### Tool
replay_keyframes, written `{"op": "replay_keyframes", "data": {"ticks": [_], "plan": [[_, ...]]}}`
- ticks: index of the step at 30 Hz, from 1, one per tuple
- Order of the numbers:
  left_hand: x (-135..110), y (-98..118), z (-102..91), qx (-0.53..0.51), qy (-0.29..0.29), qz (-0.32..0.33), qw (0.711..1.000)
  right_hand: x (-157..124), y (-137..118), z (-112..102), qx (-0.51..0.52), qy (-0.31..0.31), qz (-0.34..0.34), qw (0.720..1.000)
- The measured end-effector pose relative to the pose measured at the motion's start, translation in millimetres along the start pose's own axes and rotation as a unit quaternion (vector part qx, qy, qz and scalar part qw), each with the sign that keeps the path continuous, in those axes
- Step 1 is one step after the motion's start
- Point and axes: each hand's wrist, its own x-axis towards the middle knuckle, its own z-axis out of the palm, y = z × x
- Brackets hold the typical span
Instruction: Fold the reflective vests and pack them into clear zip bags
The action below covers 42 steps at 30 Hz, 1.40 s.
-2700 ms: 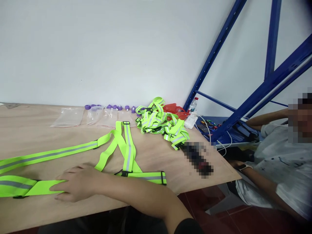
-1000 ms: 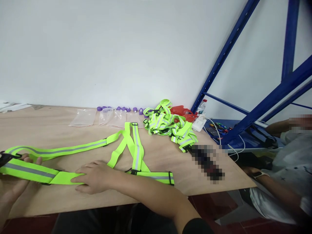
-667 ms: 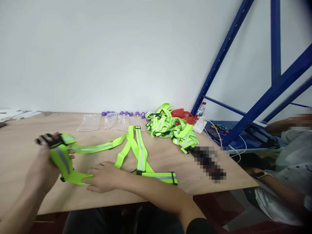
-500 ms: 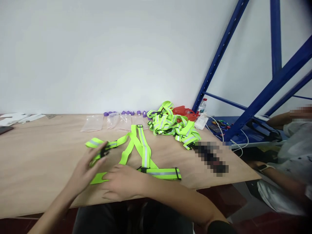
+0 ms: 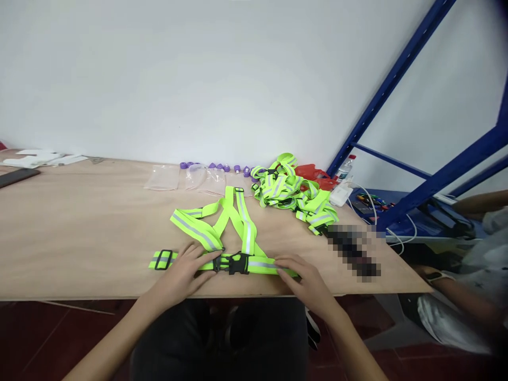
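While the harness (image 5: 246,233) is spread near the front edge of the tabletop (image 5: 99,238), its lower strap is touched by both hands. The left hand (image 5: 190,270) is laid over the strap beside the black buckle (image 5: 238,263), with thumb and forefinger parted; whether anything is pinched there cannot be told. At the strap's right end, the right hand (image 5: 299,275) is placed with its fingertips on the webbing and its thumb lower down; how firmly the strap is held cannot be made out.

As far as can be judged, most of the spreading is done: the upper straps are crossed and lie mostly flat, and the lower strap is drawn out nearly straight. The two halves of the buckle are lined up close together, but whether they are fully joined is not clear. On the left, one upper strap is left folded back at an angle.

Beyond the harness, a pile of similar straps (image 5: 278,190) is left tangled and appears unsorted. Near the wall, clear bags (image 5: 163,178) are laid flat, with purple caps (image 5: 237,169) lined up behind them. Nothing from the pile is held.
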Motion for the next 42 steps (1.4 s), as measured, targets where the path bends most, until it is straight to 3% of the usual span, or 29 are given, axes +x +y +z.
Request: {"op": "replay_keyframes", "data": {"ticks": [8,13,18,24,29,36,42], "plan": [[1,-4,3.3,-0.026,0.003,0.009,1.0,27,-14,41,-0.026,-0.074,0.005,0.997],[0,-6,7.4,-0.047,0.01,0.0,0.999,36,-13,55,-0.002,-0.064,-0.009,0.998],[-1,-6,6.6,-0.085,0.034,-0.028,0.995,33,-14,55,0.025,-0.027,0.006,0.999],[2,0,0.0,-0.134,0.055,-0.084,0.986,26,-14,52,0.069,0.028,0.072,0.995],[6,6,6.8,-0.138,0.069,-0.095,0.983,25,-11,53,0.089,0.038,0.101,0.99],[7,12,13.5,-0.133,0.106,-0.1,0.98,23,-6,54,0.105,0.055,0.115,0.986],[10,12,14.0,-0.142,0.114,-0.1,0.978,23,-7,52,0.107,0.046,0.084,0.99]]}}
